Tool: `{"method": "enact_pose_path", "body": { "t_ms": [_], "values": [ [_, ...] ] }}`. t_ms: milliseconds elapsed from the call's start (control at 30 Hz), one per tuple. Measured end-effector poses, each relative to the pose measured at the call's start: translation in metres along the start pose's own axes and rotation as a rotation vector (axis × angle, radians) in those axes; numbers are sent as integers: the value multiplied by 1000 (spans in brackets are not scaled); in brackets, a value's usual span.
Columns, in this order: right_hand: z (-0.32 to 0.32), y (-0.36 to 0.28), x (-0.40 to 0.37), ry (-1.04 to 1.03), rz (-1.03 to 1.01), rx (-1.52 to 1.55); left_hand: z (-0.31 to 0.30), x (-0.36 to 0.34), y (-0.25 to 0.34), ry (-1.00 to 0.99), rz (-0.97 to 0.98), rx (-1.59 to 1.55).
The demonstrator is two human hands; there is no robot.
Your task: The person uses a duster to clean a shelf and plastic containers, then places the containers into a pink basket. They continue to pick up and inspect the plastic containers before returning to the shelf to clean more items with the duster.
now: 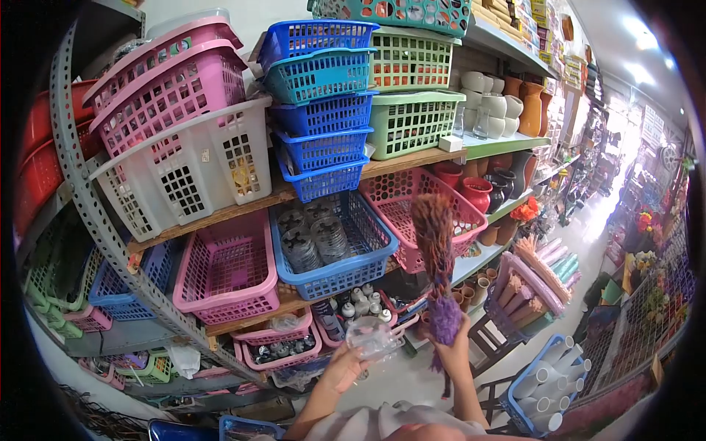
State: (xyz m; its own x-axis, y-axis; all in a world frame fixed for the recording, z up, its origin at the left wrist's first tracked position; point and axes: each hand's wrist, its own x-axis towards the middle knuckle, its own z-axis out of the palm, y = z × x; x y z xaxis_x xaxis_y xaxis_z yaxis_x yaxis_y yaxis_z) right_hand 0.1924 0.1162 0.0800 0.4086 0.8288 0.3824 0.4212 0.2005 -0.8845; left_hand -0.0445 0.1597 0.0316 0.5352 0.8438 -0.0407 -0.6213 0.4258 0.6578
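My left hand (343,370) is closed around a clear plastic container (371,338), round and see-through, low in front of the shelves. In my right hand (452,345) is a bunch of dried flowers (434,235), held upright, with reddish-brown tops and a purple lower part. My fingers wrap the purple section, and thin stems stick out below. Just beyond my hands, a blue basket (346,273) on the shelf holds several clear plastic containers (323,239). A pink basket (392,257) stands partly behind the dried flowers.
Stacked blue baskets (323,110) and pink baskets (173,95) fill the upper shelf. An upright metal post (81,169) stands at left. At lower right, a blue crate (526,415) holds white tubes, near a basket of wrapping rolls (540,275). An aisle (588,213) runs back at right.
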Motion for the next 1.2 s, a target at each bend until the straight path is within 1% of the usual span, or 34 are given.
{"method": "enact_pose_path", "body": {
  "t_ms": [67,100,167,200,267,300,333,367,400,433,467,500,533,567,600,633,667,700,733,767,800,833,867,933,967,1000,1033,1067,1100,1133,1200],
  "values": [
    [-6,-20,-11,-5,-1,196,-1,-2,8,29,135,-96],
    [-11,-12,-16,-6,2,195,-7,0,9,50,164,-81],
    [-27,7,-28,-493,11,-50,-19,2,11,41,191,-136],
    [-32,7,-28,-493,11,-51,-23,2,12,32,221,-189],
    [-40,-11,-27,-685,-91,-272,-14,3,19,46,237,-228],
    [-35,-3,-29,-494,-89,-270,-7,2,21,87,243,-137],
    [-33,2,-30,-494,-87,-270,-2,1,22,128,247,-46],
    [-32,6,-30,-474,-150,-283,-6,4,19,124,254,33],
    [-32,8,-30,-454,-213,-295,-12,6,19,126,254,32],
    [-36,-2,-27,-632,-185,-244,-18,7,23,-88,207,-138],
    [-37,-7,-25,-630,-183,-240,-22,6,26,-302,155,-306],
    [-38,-11,-23,-579,-186,-306,-23,6,25,-300,152,-303],
    [-38,-14,-21,-527,-190,-372,-17,6,26,-150,174,-205],
    [-37,-15,-21,-433,-92,-402,-11,6,27,0,196,-111],
    [-38,-13,-21,-436,-90,-404,-8,6,26,152,217,-18],
    [-41,-8,-21,-566,-143,-342,-14,8,24,118,237,-66],
    [-42,-5,-19,-693,-198,-277,-46,16,14,7,215,-160],
    [-43,-8,-20,-737,-129,-277,-64,15,9,27,212,-157],
    [-42,-9,-21,-735,-129,-275,-73,14,8,46,207,-152],
    [-41,-10,-22,-594,-101,-361,-51,12,19,44,206,-150],
    [-41,-11,-22,-453,-72,-448,-25,9,29,94,225,-93],
    [-39,-3,-23,-453,-199,-348,-8,8,36,145,245,-38],
    [-40,0,-22,-454,-200,-350,-12,10,34,144,246,-40],
    [-42,-3,-18,-770,-112,-174,-37,16,27,117,237,-52],
    [-44,-19,-15,-677,-144,-295,-48,16,26,46,192,-149],
    [-42,-17,-16,-676,-143,-297,-55,17,21,44,191,-150],
    [-40,-11,-18,-598,-120,-332,-27,12,31,88,209,-114],
    [-37,-3,-19,-522,-98,-366,-13,9,36,132,228,-77],
    [-38,8,-19,-661,-189,-297,-41,16,26,66,244,-92],
    [-41,-2,-16,-663,-192,-298,-45,16,23,66,247,-94],
    [-49,-30,-9,-869,66,-84,-48,18,22,380,243,44]
  ]
}}
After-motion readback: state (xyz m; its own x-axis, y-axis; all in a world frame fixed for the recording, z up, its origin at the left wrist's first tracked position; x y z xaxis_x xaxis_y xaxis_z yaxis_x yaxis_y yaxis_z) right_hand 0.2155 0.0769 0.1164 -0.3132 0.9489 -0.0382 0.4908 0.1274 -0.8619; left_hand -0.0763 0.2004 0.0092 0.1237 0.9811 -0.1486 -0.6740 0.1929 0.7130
